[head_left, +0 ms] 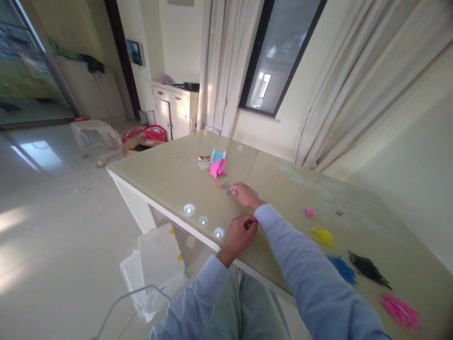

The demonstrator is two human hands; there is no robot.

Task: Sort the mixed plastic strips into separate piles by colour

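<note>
My right hand [246, 194] reaches over the table, its fingertips pressed together at a small group of blue and orange-red strands [225, 186]. Whatever is pinched there is too small to tell. Nearer the table's front edge, my left hand [240, 234] is curled, thumb and fingers together; anything between them is too small to make out. Beyond the strands lie pink pieces [217, 168] and a light-blue and white item [218, 156]. To the right are bundles of yellow [322, 236], blue [342, 269], black [368, 268] and pink strands [399, 310].
The pale green table [166, 172] has a white edge. A pink round item [309, 212] lies right of my right hand. White sheets and plastic [159, 255] are on the floor at left. A cardboard box [136, 145] stands beyond the table.
</note>
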